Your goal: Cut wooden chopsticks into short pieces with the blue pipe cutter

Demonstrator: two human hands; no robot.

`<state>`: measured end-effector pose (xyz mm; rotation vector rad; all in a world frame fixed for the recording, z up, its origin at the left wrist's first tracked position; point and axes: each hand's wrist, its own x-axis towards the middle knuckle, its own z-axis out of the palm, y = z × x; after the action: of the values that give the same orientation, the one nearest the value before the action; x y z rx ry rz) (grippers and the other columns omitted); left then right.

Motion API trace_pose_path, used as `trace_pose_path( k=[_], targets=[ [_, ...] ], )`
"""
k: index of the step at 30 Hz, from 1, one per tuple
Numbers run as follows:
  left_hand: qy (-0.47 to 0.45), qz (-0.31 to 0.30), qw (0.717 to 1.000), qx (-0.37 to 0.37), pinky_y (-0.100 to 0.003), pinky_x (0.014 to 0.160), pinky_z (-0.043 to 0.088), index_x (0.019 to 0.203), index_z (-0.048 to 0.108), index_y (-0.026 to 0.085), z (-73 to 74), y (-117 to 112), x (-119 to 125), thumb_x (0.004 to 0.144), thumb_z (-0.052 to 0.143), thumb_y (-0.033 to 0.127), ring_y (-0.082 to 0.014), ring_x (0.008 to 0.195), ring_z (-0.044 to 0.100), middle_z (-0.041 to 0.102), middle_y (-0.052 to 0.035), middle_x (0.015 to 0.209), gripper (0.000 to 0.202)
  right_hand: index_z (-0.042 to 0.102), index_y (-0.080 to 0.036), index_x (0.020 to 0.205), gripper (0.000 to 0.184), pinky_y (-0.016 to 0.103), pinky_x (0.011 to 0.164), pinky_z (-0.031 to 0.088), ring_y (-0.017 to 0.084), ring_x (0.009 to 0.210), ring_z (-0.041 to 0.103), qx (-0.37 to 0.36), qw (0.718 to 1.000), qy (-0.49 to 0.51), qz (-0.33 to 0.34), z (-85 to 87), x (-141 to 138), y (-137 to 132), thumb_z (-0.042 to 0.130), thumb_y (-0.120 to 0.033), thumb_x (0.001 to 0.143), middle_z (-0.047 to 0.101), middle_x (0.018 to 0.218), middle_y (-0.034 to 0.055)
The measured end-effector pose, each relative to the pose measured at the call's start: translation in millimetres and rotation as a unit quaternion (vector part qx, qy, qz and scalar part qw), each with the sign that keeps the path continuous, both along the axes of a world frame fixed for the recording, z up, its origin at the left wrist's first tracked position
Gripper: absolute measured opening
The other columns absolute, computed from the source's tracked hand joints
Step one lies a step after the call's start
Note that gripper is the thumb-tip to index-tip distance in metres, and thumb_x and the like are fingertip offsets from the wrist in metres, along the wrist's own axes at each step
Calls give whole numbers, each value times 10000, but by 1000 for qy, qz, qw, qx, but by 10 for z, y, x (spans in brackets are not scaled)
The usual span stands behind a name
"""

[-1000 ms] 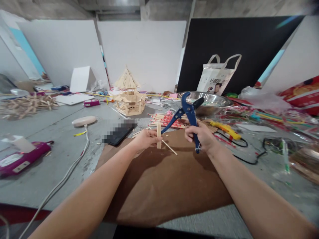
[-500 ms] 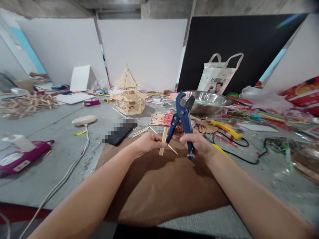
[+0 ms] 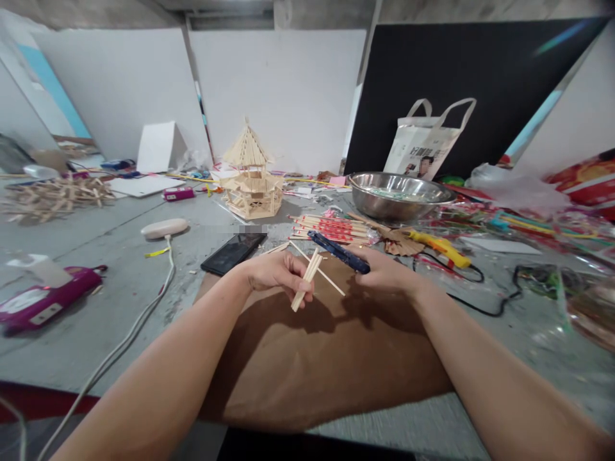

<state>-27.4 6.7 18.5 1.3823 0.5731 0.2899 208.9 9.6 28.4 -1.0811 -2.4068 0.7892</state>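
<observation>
Pinched in my left hand [image 3: 283, 275] is a small bundle of short wooden sticks [image 3: 307, 282], tilted up to the right. My right hand [image 3: 384, 269] is wrapped round a blue pipe cutter [image 3: 339, 251], which lies nearly level with its head pointing left, apart from the bundle. Some of my right fingers are hidden behind the palm. One loose stick [image 3: 331, 282] lies on the brown sheet [image 3: 307, 378] between my hands. Beyond them is a pile of red-marked sticks [image 3: 331, 227].
A stick-built pavilion model [image 3: 252, 179] stands at the back. Nearby are a phone [image 3: 233, 253], a steel bowl [image 3: 401, 198], a yellow glue gun [image 3: 442, 248] with a black cord, and a tote bag [image 3: 423, 144]. A purple power strip [image 3: 52, 298] and white cable are at left.
The pipe cutter has swung down from upright to nearly level, its head now pointing left. The bundle has tilted and moved slightly left and down, away from the cutter.
</observation>
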Motion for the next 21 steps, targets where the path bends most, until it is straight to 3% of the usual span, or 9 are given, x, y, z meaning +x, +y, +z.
trace_pose_path(
  k=[8, 15, 21],
  targets=[
    [-15, 1, 1000, -13, -249, 506, 501, 696, 605, 79, 8, -16, 28, 626, 619, 204, -138, 538, 601, 639, -49, 646, 144, 490, -203, 1106, 576, 289, 800, 408, 200, 922, 513, -27, 999, 2, 35, 80, -45, -74, 504, -78, 544, 550, 1056, 2],
    [-15, 5, 1000, -13, -244, 496, 498, 697, 604, 79, 10, -28, 32, 631, 612, 199, -142, 535, 601, 634, -46, 645, 137, 558, -206, 1020, 461, 267, 655, 461, 176, 732, 571, -51, 998, 7, 21, 108, -76, -105, 526, -136, 565, 625, 837, -13],
    [-12, 7, 1000, -18, -248, 494, 496, 692, 602, 82, 26, -35, 33, 619, 624, 219, -143, 538, 599, 637, -51, 641, 157, 608, -202, 934, 414, 259, 607, 461, 169, 678, 570, -78, 996, 34, -14, 130, -101, -135, 552, -134, 529, 630, 786, -22]
  ],
)
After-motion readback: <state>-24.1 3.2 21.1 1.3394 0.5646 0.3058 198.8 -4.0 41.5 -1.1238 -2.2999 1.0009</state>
